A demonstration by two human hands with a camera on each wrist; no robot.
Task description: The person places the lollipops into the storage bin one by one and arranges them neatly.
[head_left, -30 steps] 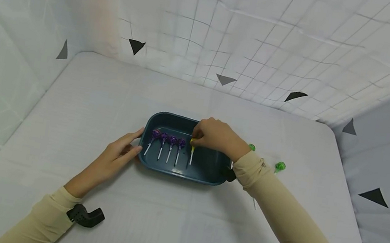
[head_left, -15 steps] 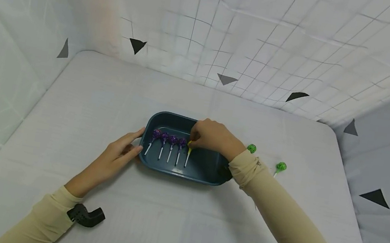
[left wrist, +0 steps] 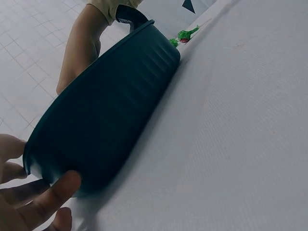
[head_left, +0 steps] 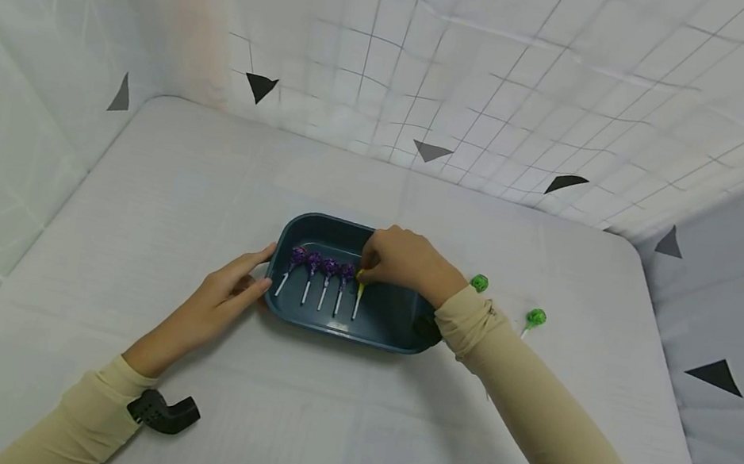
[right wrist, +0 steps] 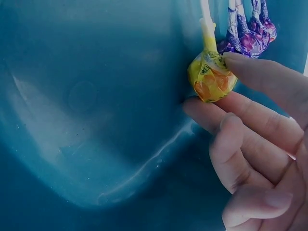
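The dark teal tray stands on the white-covered table. My left hand rests against its left end, thumb and index finger spread at the rim; in the left wrist view, fingertips touch the outer wall. Inside the tray, my right hand pinches a yellow-wrapped lollipop by its ball, with the white stick pointing toward the tray's near side. Several purple lollipops lie in a row just left of it, sticks likewise toward the near side. In the head view my fingers partly hide the yellow ball.
Two green lollipops, one near the tray and one farther right, lie on the table; my right forearm partly covers that area. White curtains with dark triangles stand around the table.
My right hand has moved slightly left with the yellow lollipop, bringing it close to the purple row. It barely moves over the last half second. The left hand and tray stay put.
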